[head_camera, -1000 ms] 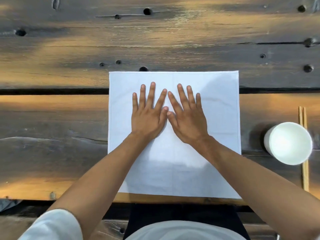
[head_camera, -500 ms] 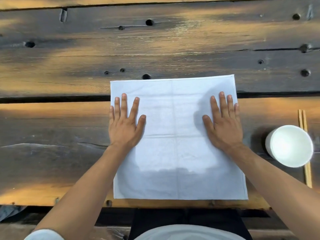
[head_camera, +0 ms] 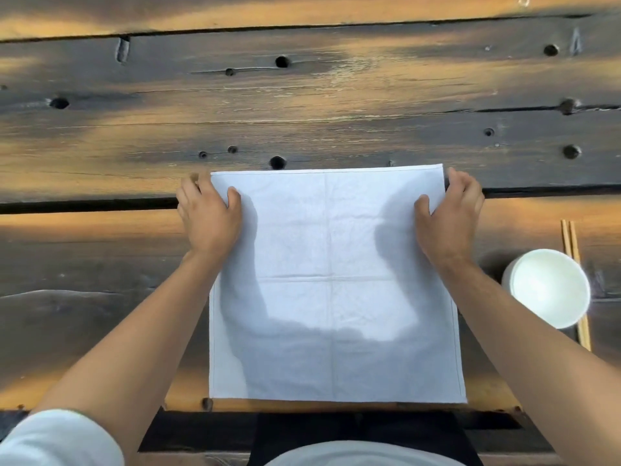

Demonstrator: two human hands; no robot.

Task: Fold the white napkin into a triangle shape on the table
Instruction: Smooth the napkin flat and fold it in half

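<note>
The white napkin point(head_camera: 332, 280) lies flat and square on the dark wooden table point(head_camera: 302, 112), its near edge at the table's front edge. Faint crease lines cross at its middle. My left hand point(head_camera: 208, 216) is at the napkin's far left corner, thumb on top of the cloth and fingers curled at the edge. My right hand point(head_camera: 450, 216) mirrors it at the far right corner, thumb on the cloth and fingers wrapped round the side edge. Both corners still rest on the table.
A white bowl point(head_camera: 549, 292) stands to the right of the napkin, with a pair of wooden chopsticks point(head_camera: 576, 284) lying just behind and beside it. A wide gap point(head_camera: 84, 206) runs between the table's planks under the napkin's far part.
My hands slid apart from the napkin's middle to its sides, then moved up to the two far corners and closed their fingers on the edges.
</note>
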